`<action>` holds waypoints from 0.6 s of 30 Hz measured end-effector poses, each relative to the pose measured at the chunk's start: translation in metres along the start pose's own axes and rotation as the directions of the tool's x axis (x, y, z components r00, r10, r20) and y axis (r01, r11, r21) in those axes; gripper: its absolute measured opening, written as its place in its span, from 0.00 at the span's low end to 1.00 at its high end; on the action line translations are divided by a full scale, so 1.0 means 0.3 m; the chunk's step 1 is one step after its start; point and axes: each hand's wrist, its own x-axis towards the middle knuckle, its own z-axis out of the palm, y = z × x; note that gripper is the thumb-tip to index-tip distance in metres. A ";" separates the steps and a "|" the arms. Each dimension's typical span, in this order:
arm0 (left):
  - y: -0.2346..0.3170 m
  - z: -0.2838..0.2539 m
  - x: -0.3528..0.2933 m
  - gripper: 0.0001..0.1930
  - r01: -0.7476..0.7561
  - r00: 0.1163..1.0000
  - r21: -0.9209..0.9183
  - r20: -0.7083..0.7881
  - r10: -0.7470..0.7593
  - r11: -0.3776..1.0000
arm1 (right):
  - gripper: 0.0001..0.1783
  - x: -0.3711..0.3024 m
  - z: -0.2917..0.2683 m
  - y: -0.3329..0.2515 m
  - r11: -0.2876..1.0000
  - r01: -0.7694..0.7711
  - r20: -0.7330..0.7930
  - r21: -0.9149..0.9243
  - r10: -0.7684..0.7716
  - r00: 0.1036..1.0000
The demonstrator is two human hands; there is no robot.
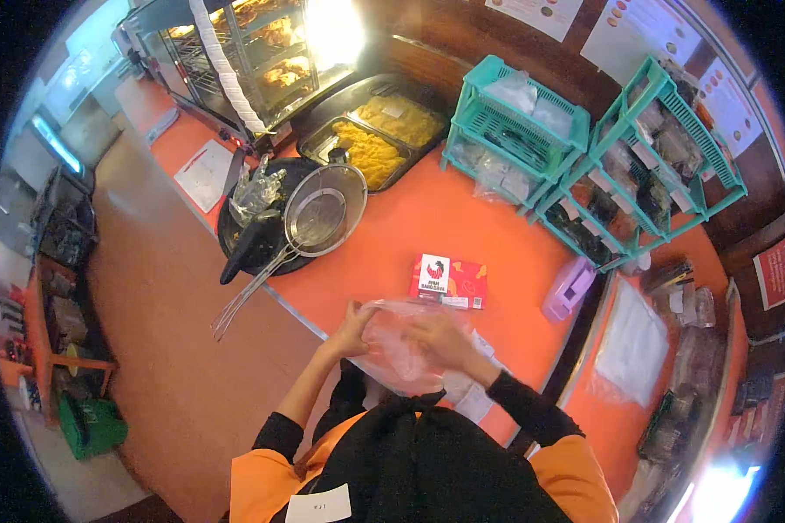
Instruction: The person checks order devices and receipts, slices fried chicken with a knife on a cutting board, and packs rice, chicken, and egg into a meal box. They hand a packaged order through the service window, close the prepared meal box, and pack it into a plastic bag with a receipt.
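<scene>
A clear, thin plastic bag is held up in front of my body at the counter's near edge. My left hand is closed on the left side of its rim. My right hand is at the bag's right side, its fingers blurred and partly behind or inside the film; I cannot tell which. Just beyond the bag lies a red cardboard box with a white printed panel, flat on the orange counter. White paper slips lie under and beside my right forearm.
At the left, a wire-handled strainer rests over a black pan. Behind it are trays of yellow food and a lit food warmer. Teal stacked baskets stand at the back right, near a purple tape dispenser and white plastic sheets.
</scene>
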 end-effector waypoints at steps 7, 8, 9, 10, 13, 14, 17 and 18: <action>-0.009 -0.073 -0.087 0.43 0.055 0.998 -0.021 0.026 -0.054 0.998 | 0.63 0.076 -0.106 0.314 0.873 -0.256 0.017 -0.416 0.289 0.957; -0.034 -0.071 -0.093 0.42 0.040 0.999 -0.025 0.038 -0.039 0.999 | 0.69 0.093 -0.084 0.347 0.879 -0.228 0.051 -0.419 0.273 0.961; -0.054 -0.066 -0.103 0.40 0.025 0.998 -0.031 0.053 -0.023 0.999 | 0.69 0.121 -0.092 0.362 0.883 -0.226 0.055 -0.412 0.271 0.961; -0.062 -0.062 -0.108 0.40 0.028 0.998 -0.031 0.061 -0.026 0.999 | 0.69 0.142 -0.108 0.372 0.887 -0.297 0.114 -0.353 0.356 0.928; -0.065 -0.053 -0.102 0.40 0.076 0.997 -0.067 0.011 -0.076 0.995 | 0.66 0.183 -0.157 0.347 0.847 -0.345 0.025 -0.404 0.387 0.922; -0.061 -0.057 -0.100 0.40 0.070 0.998 -0.045 -0.001 -0.070 0.997 | 0.64 0.195 -0.194 0.313 0.841 -0.388 -0.080 -0.378 0.388 0.918; -0.047 -0.030 -0.078 0.40 0.030 0.999 -0.011 -0.011 -0.030 1.000 | 0.61 0.248 -0.323 0.083 0.815 -0.484 -0.218 -0.317 0.434 0.874; -0.048 -0.025 -0.065 0.40 -0.003 1.000 0.006 -0.021 0.003 1.000 | 0.61 0.259 -0.340 -0.010 0.849 -0.508 -0.208 -0.145 0.476 0.855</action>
